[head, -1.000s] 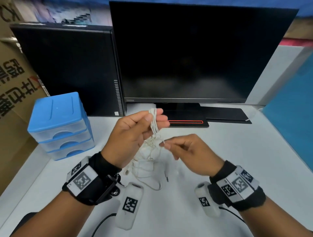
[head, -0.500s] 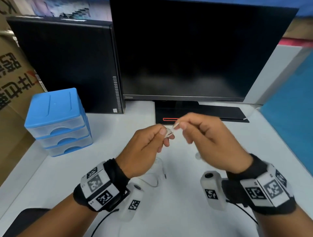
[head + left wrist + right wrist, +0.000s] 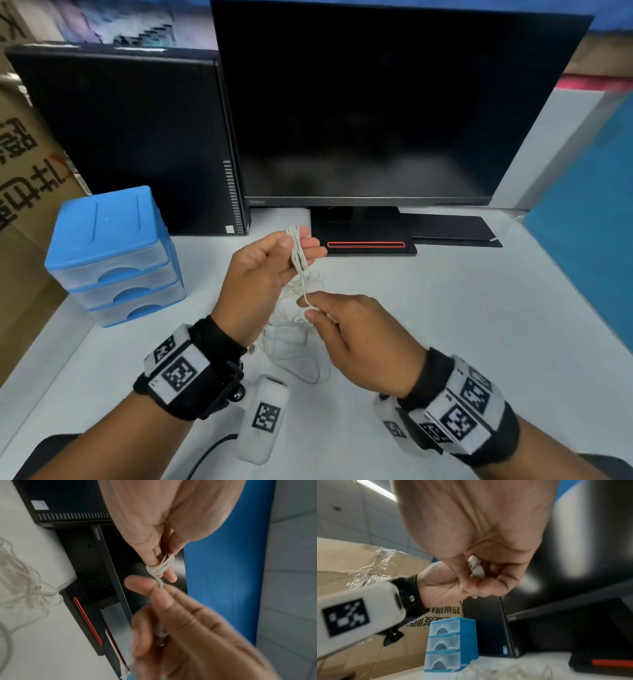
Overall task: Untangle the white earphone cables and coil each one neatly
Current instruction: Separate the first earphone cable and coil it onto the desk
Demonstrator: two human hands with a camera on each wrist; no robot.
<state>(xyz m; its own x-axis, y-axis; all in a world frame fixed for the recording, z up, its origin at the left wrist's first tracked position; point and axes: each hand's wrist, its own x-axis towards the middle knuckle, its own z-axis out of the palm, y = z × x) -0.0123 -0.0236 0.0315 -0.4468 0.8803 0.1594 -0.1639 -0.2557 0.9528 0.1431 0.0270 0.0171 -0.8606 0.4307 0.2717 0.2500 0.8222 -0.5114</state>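
Observation:
My left hand (image 3: 298,247) is raised over the white table (image 3: 462,325), with the white earphone cable (image 3: 297,251) wound in several turns around its fingers (image 3: 169,573); the thumb presses on the coil. Just below, my right hand (image 3: 310,310) pinches the strand running off the coil (image 3: 160,584) between thumb and fingers. The right wrist view shows two earbuds (image 3: 476,568) tucked in the right hand's curled fingers. The rest of the cable hangs as a loose tangle (image 3: 291,342) onto the table between my wrists.
A black monitor (image 3: 376,102) stands behind on its base with a red stripe (image 3: 365,244). A black computer case (image 3: 137,144) is at the back left. A blue drawer unit (image 3: 113,253) and cardboard boxes (image 3: 24,171) are left, a blue partition (image 3: 589,222) right.
My right hand has dropped from beside the left fingertips to below them, drawing the strand down. The wound coil on the left fingers shows again.

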